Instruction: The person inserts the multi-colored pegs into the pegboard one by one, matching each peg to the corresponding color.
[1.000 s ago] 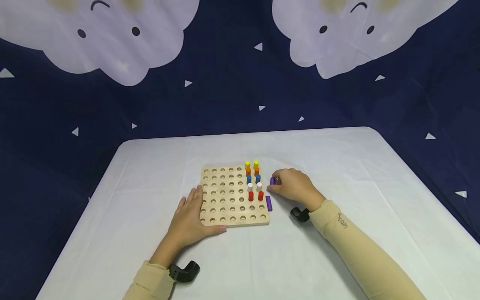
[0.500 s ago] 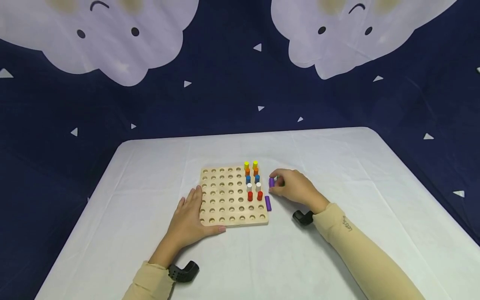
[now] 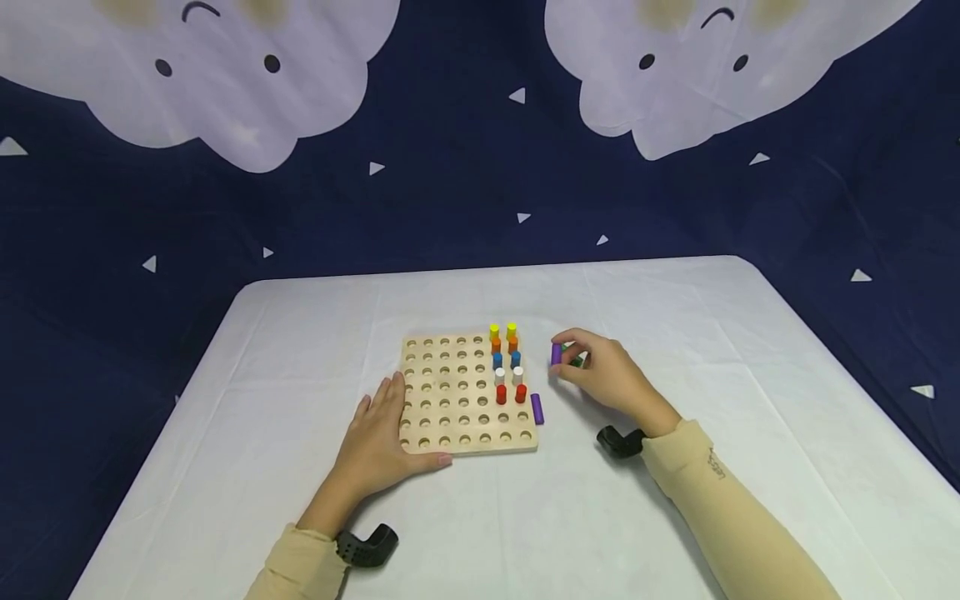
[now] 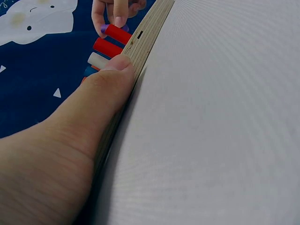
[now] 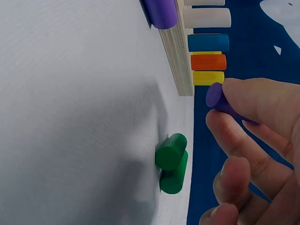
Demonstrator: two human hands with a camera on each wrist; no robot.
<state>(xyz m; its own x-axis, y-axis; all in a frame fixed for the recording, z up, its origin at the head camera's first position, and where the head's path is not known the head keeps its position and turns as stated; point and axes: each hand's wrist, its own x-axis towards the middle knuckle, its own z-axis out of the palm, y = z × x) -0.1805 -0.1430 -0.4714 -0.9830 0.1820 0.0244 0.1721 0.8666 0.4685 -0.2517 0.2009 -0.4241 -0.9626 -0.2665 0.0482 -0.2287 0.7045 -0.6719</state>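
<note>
A wooden pegboard [image 3: 445,410] with rows of round holes lies on the table. My left hand [image 3: 375,437] rests against its left side, fingers straight and the thumb [image 4: 101,86] along the front edge. To the board's right, my right hand [image 3: 611,373] pinches a purple peg [image 5: 215,96] between thumb and fingertips, above the tabletop. Another purple peg [image 3: 537,409] lies beside the board's right edge. Below my right hand, two green pegs [image 5: 171,152] lie on the cloth; in the head view the hand partly hides them.
In the board's two right columns stand pairs of pegs: yellow [image 3: 512,331], orange [image 3: 512,344], blue [image 3: 515,359], white [image 3: 517,377] and red [image 3: 521,394]. White cloth covers the table [image 3: 480,533]. A dark blue cloth with clouds [image 3: 465,183] hangs behind.
My right hand has lifted the purple peg off the table and moved slightly right, away from the board. The green pegs show more now. My left hand has stayed in place.
</note>
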